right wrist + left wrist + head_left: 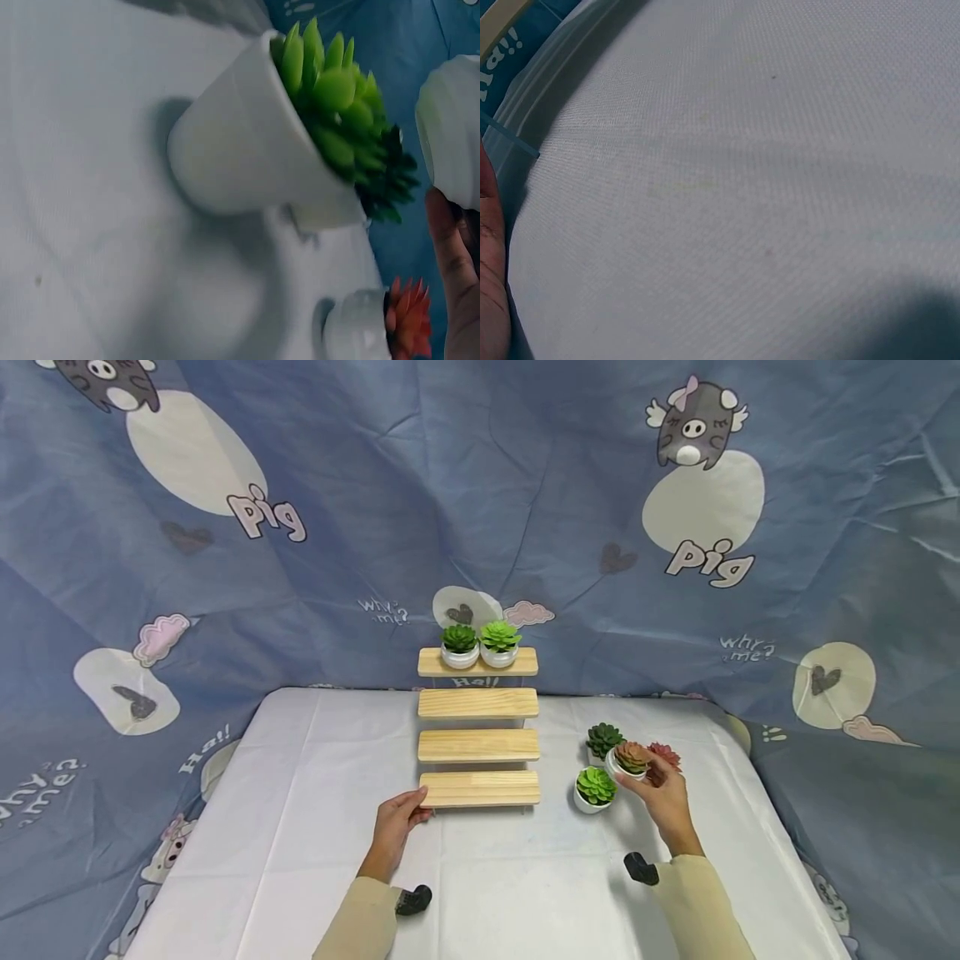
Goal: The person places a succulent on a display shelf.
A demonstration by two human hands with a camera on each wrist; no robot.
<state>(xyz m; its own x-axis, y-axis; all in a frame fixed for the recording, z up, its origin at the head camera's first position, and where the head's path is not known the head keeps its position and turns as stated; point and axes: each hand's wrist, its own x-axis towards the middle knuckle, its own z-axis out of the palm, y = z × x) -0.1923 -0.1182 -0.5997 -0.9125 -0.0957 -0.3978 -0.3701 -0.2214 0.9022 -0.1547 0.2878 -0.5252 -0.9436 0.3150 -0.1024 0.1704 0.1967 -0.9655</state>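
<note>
- right hand (663, 789): thumb and fingers are curled about the white pot of the orange-brown succulent (631, 758); the gap between them is the width of the pot.
- orange-brown succulent: located at the right of the work area, raised above the tablecloth (322, 852), leaves facing up.
- left hand (397, 822): placed at the left end of the lowest board (480, 789); thumb lies at the board's corner, fingers sit below the edge. the grip appears to be a light pinch, though the left wrist view shows only a margin of the hand.
- wooden stand: four boards arranged in steps, the lowest nearest the person; the two middle boards lie between it and the top board (477, 668).
- top board load: a dark green succulent (460, 639) at centre-left and a light green succulent (500, 637) just to its right, both upright in white pots.
- tablecloth load, right of the stand: a bright green succulent (596, 785) stands nearest the person; a second dark green succulent (603, 739) stands behind it; a red succulent (664, 755) is partly hidden behind the right hand.
- background: a blue printed cloth (525, 527) hangs behind the table.
</note>
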